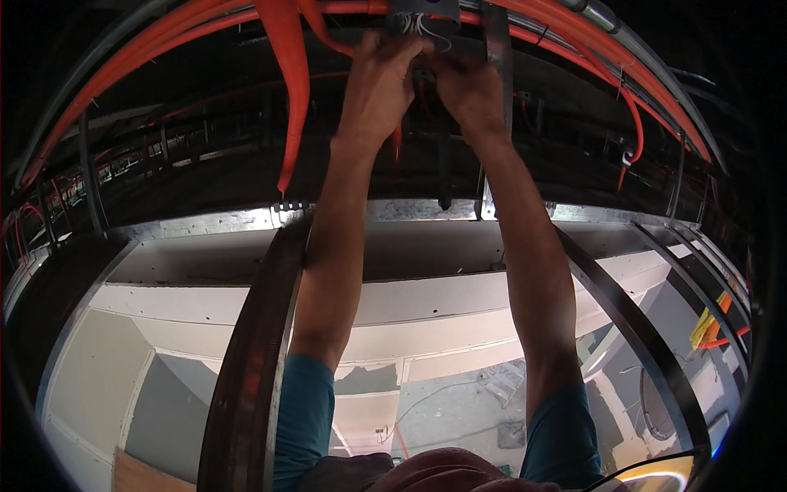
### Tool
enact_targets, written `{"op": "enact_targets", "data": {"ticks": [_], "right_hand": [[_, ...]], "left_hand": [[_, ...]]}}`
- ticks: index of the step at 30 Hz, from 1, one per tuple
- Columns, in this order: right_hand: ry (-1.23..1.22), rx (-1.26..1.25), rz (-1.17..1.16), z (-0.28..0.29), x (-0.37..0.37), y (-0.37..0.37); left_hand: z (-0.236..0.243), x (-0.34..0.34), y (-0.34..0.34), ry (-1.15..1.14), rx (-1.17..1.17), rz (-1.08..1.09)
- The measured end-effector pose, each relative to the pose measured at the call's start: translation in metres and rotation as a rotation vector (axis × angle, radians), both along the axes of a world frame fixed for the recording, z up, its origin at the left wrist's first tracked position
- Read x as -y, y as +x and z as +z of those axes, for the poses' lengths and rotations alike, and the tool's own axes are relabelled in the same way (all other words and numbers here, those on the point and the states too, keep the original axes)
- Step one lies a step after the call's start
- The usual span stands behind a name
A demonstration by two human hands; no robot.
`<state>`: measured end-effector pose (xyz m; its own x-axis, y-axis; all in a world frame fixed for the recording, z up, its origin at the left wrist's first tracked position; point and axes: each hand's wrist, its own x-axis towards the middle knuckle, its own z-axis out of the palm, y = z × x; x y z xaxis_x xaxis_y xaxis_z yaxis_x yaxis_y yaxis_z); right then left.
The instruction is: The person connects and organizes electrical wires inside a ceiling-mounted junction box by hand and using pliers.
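Above me is a dark grey junction box (425, 8), with several thin white wires (420, 25) hanging out of its underside. My left hand (379, 86) reaches up just below it, fingers bent and pinched at the lower ends of these wires. Close beside it, my right hand (469, 92) is closed, its fingertips meeting those of the left under the box. Whatever the right fingers grip is hidden in shadow. Both arms are stretched upward, between dark metal ceiling profiles.
Orange corrugated conduits (574, 49) run across the top, and one thick orange conduit (287, 90) hangs left of my left hand. A metal profile (262, 353) passes by my left forearm, another (639, 328) lies right of my right arm. Below are white boards (434, 312) and the floor (459, 418).
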<state>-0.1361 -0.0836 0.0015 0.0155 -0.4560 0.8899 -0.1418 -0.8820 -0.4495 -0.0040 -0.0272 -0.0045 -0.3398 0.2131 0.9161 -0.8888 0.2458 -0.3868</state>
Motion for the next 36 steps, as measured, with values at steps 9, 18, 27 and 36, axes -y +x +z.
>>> {"op": "enact_targets", "data": {"ticks": [9, 18, 27, 36], "right_hand": [[-0.017, 0.001, 0.066, -0.007, 0.001, 0.001], [-0.048, 0.032, 0.072, -0.012, 0.006, -0.002], [0.002, 0.114, 0.058, -0.026, -0.006, 0.004], [-0.102, 0.202, -0.101, -0.029, 0.012, 0.017]], "left_hand": [[0.002, 0.0, -0.002, -0.017, 0.021, 0.082], [0.004, 0.0, -0.013, 0.066, -0.03, 0.27], [0.008, 0.006, -0.005, 0.246, -0.102, 0.338], [0.009, 0.015, -0.009, 0.315, -0.166, 0.177]]}}
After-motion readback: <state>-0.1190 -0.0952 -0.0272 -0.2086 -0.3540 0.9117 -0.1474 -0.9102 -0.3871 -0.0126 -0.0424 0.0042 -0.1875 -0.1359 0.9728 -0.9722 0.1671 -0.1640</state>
